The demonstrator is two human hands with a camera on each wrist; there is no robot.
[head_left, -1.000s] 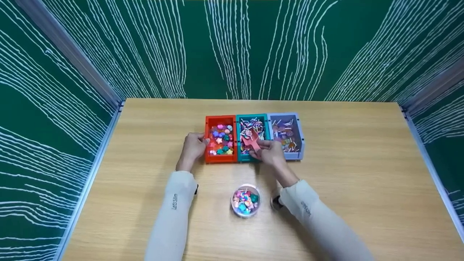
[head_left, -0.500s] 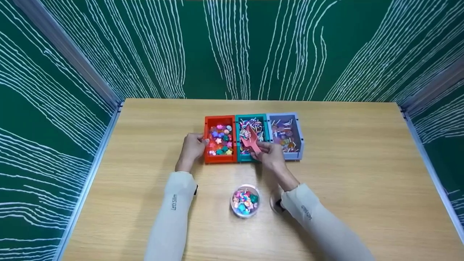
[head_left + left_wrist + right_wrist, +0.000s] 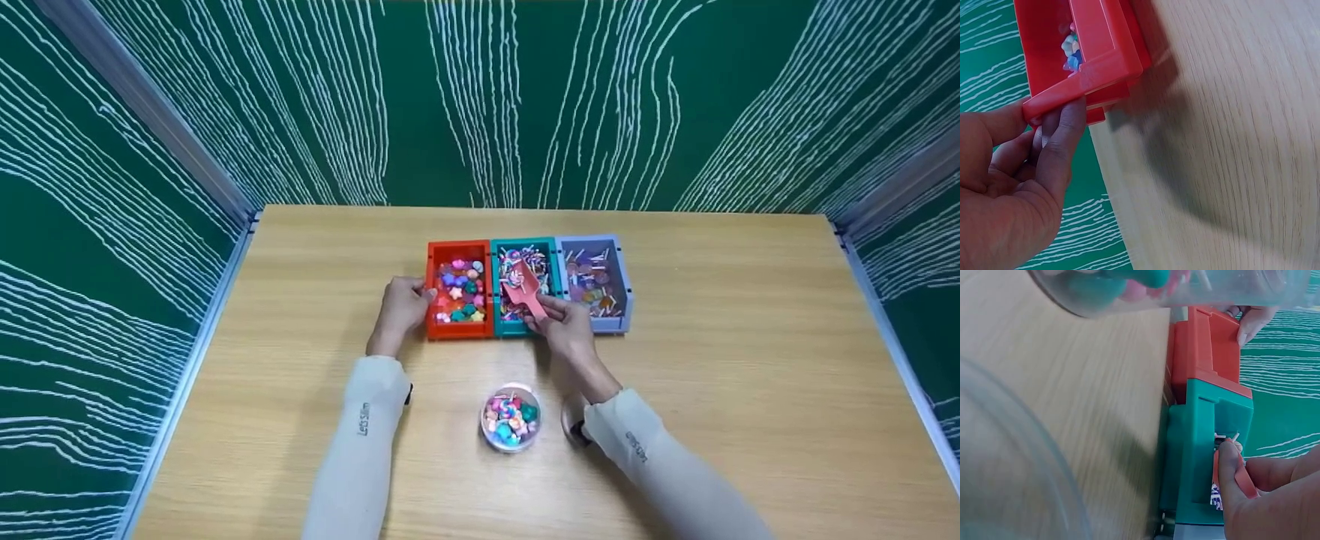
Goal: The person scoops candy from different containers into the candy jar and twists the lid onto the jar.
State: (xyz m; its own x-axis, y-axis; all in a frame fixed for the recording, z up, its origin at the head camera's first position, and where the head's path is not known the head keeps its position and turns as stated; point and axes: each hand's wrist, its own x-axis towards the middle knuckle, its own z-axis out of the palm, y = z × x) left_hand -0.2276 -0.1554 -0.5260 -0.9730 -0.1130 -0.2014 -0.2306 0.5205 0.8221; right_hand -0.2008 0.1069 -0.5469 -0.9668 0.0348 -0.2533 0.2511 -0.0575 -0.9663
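Note:
My left hand (image 3: pixel 402 313) grips the left rim of the red bin (image 3: pixel 460 331); in the left wrist view the thumb lies on top of the rim and the fingers (image 3: pixel 1060 146) curl beneath. Small colourful star and round charms (image 3: pixel 454 281) lie in that bin. My right hand (image 3: pixel 571 330) pinches the handle of a pink scoop (image 3: pixel 529 298) over the teal bin (image 3: pixel 513 328). Swirled lollipop-shaped pieces fill this middle bin, and one lollipop piece (image 3: pixel 516 278) shows in the scoop's bowl. The right wrist view has the thumb (image 3: pixel 1229 467) along the scoop handle.
A lavender bin (image 3: pixel 611 324) with short-sticked pieces joins the teal bin's right side. Nearer me stands a clear cup (image 3: pixel 511 448) of mixed charms. A clear round container (image 3: pixel 571 414) sits beside it, partly covered by my right sleeve (image 3: pixel 630 420). Green patterned walls (image 3: pixel 420 90) surround the table.
The scoop has turned in my right hand, its bowl now facing up more fully with a lollipop piece in it. My left hand keeps its hold on the red bin.

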